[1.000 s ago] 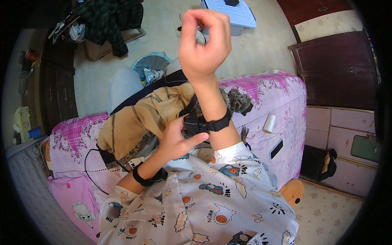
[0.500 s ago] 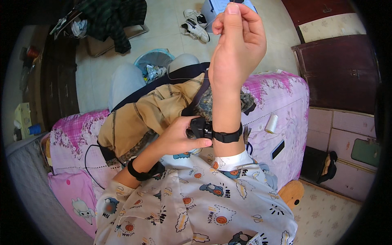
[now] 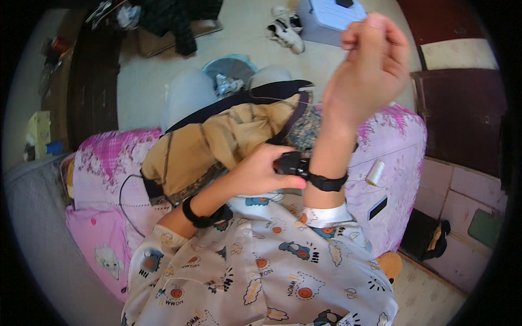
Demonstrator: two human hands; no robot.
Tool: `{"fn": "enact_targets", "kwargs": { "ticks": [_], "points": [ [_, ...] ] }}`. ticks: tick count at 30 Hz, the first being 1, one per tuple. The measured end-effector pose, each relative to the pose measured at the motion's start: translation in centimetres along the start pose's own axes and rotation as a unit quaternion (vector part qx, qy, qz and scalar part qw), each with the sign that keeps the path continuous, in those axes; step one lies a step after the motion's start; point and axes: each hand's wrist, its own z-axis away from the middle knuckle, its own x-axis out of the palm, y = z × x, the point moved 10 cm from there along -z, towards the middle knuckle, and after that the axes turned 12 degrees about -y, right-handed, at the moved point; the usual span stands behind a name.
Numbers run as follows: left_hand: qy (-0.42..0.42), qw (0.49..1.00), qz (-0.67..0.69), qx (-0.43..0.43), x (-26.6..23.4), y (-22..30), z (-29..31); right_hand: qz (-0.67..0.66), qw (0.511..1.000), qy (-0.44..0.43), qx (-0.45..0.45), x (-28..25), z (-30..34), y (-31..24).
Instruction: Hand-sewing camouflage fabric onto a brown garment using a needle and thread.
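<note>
My left hand (image 3: pixel 266 169) is closed around a small black camera-like device (image 3: pixel 293 163), thumb below and fingers above. The device sits against the black strap (image 3: pixel 328 182) on my right wrist. My right hand (image 3: pixel 370 70) is raised far out, its thumb and fingers pinched together; motion blur hides what is between them. A tan-lined garment (image 3: pixel 212 141) with a dark band and a patterned outer side lies across my lap. Over its dark edge runs a thin pale thread (image 3: pixel 272 99), passing behind my right forearm.
A white thread spool (image 3: pixel 375 173) and a phone (image 3: pixel 377 208) lie on the pink bedspread (image 3: pixel 405 146) to the right. Beyond my knees stand a blue bin (image 3: pixel 239 63) with rubbish, white shoes (image 3: pixel 287 36) and a blue storage box (image 3: pixel 326 23). A dark cable (image 3: pixel 122 202) loops at left.
The whole view has shifted, with the scene lying farther right in it. My right hand is still raised and pinched, now blurred. My left hand stays on the wrist device.
</note>
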Motion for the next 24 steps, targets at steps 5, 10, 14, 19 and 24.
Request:
{"fn": "enact_targets", "kwargs": {
  "ticks": [5, 10, 14, 19, 24],
  "points": [
    [-0.041, 0.990, -0.123, 0.061, -3.2, 4.9, 1.2, 0.025, 0.999, -0.048, 0.011, -0.4, -0.5, -1.6],
    [0.159, 0.946, -0.144, 0.242, -9.5, 14.6, 5.6, 0.070, 0.975, -0.150, 0.145, 2.4, 3.5, -1.0],
    [0.154, 0.918, -0.206, 0.301, -8.9, 17.6, 6.3, 0.061, 0.957, -0.230, 0.165, 5.7, 6.2, -0.4],
    [0.227, 0.894, -0.193, 0.335, -8.9, 17.4, 6.8, 0.056, 0.954, -0.251, 0.154, 6.8, 7.3, -0.1],
    [0.249, 0.868, -0.230, 0.362, -8.9, 17.6, 7.6, 0.063, 0.952, -0.260, 0.149, 6.7, 7.8, 0.0]
  ]
}}
